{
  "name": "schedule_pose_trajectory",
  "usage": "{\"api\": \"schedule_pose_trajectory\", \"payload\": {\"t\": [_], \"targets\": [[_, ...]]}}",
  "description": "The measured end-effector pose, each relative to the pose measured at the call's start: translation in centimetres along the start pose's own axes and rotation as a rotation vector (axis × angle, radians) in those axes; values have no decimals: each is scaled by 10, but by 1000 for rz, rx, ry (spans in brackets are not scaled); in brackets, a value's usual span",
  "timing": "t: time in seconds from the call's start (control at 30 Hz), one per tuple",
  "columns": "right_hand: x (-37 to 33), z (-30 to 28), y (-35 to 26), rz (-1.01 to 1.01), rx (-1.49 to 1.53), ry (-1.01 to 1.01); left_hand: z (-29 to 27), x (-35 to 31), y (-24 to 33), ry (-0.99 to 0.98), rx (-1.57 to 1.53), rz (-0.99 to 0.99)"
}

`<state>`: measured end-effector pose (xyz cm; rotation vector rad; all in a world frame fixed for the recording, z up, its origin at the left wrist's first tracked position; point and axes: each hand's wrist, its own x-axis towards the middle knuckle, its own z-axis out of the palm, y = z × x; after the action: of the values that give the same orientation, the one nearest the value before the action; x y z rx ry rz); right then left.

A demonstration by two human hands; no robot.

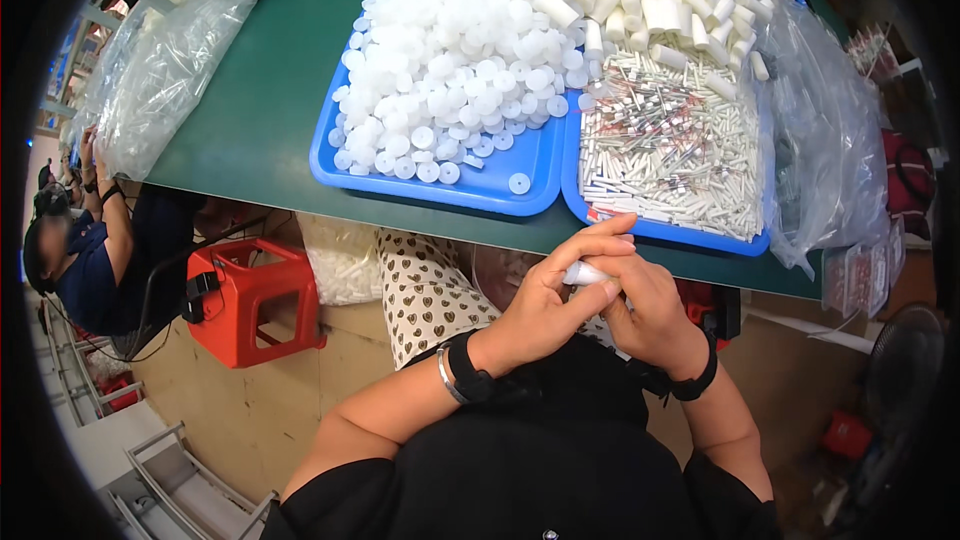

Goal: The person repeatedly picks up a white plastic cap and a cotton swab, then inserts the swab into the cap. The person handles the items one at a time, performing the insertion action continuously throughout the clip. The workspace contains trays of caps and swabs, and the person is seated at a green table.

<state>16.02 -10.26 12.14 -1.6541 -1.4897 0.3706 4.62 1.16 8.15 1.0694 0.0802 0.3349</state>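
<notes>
Just off the table's front edge, my two hands meet in front of my body. My left hand [548, 302] is closed around a small white plastic cylinder [584, 274], thumb along its near side. My right hand [652, 306] presses its curled fingers to the same piece, hiding the cylinder's right end. Beyond them lies a blue tray [545, 165] with a heap of translucent white discs [450, 60], each with a small centre hole. To its right, another blue tray [712, 240] holds many thin white sticks [665, 175], with some reddish and metallic ones among them.
White hollow cylinders [665, 12] are piled behind the right tray. Clear plastic bags [830, 130] hang at the table's right; another bag [165, 70] lies far left. The green table [240, 135] runs across. A red stool [255, 300] and a seated person [90, 260] are left.
</notes>
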Motion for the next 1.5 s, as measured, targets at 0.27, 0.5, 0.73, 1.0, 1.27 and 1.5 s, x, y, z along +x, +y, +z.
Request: {"api": "schedule_pose_trajectory", "payload": {"t": [0.27, 0.5, 0.73, 1.0, 1.27, 1.5], "targets": [[10, 15, 3, 60, -36, 88, 2, 8, 14, 87, -305, -139], [8, 11, 14, -84, -288, 114, -4, 5, 12, 83, -750, -280], [4, 32, 1, 49, -246, 118, 4, -6, -1, 154, -828, -244], [5, 42, -6, 147, -103, 208, -5, -4, 10, 184, -751, -328], [-3, 40, -2, 71, -218, 112, 5, -12, -4, 163, -813, -295], [-4, 46, -7, 349, 171, 158, 0, -13, 3, 186, -640, -367]]}}
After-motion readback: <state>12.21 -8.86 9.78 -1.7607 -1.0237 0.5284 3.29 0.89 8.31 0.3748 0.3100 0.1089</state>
